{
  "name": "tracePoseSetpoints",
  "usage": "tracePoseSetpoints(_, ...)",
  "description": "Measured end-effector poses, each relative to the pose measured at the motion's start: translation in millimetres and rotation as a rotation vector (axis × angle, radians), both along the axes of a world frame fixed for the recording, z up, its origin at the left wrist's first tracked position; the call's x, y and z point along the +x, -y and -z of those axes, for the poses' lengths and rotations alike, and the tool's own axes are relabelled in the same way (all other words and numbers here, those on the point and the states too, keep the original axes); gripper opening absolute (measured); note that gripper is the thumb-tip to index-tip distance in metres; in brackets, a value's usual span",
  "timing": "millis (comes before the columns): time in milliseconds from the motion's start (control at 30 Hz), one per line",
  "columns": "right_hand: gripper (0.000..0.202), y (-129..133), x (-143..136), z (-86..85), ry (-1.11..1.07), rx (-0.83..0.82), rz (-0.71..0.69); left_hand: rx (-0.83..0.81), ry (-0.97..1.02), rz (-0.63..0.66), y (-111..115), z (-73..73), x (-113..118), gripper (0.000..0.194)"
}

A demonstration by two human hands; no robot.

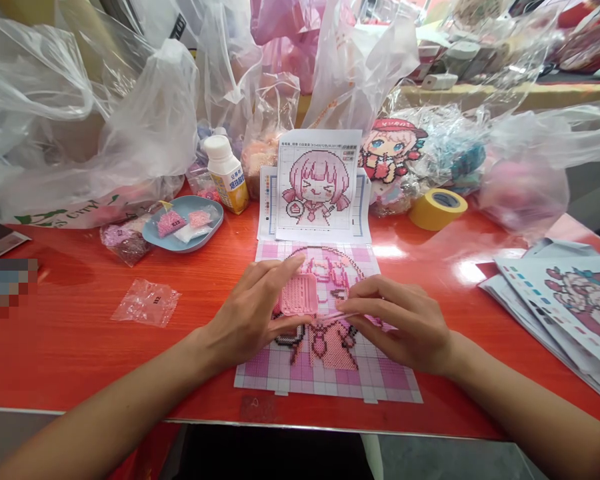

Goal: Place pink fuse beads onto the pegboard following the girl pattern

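My left hand (247, 307) grips a small pink bead tray (300, 293) between thumb and fingers, tilted above the pegboard. Rows of pink beads lie in the tray's grooves. Pinched in my right hand (403, 323) is a thin pale-pink stick-like tool (333, 317), its tip close to the tray's lower edge; its exact kind is unclear. Under both hands lies the pink-and-white checked pegboard (400, 383). It bears a partly hidden fuse-bead figure with dark outlines, a pink tie (319, 343) and a peach-pink body. A printed bead pattern (317, 183) leans upright just behind the board.
To the left are a blue plate (213, 230) with bead bags, a white-capped bottle (225, 173) and a small plastic bag (147, 303). Yellow tape (437, 209) and printed sheets (565, 307) are at right. Plastic bags (150, 107) crowd the back.
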State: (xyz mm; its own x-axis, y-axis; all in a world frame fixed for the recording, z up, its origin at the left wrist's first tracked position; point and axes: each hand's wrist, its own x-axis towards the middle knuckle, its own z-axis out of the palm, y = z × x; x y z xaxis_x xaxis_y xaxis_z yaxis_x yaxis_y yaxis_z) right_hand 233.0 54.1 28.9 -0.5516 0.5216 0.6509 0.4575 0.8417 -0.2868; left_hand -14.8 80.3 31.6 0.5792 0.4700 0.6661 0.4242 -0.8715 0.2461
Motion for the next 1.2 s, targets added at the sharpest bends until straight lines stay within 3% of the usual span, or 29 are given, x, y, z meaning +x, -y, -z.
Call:
tracePoseSetpoints(133,0.009,2.3,-0.1,-2.5,0.109,-0.086,-0.138,0.011,0.018,-0.107,-1.1,-0.2,-0.2,0.084)
tracePoseSetpoints(300,0.008,3.0,-1.5,-0.9,0.177,-0.169,-0.228,-0.009,0.008,-0.105,-0.5,1.2,-0.1,0.084)
tracePoseSetpoints(1200,0.009,2.1,-3.0,1.2,0.164,-0.141,-0.218,-0.012,0.005,-0.086,-0.1,2.1,-0.8,0.086)
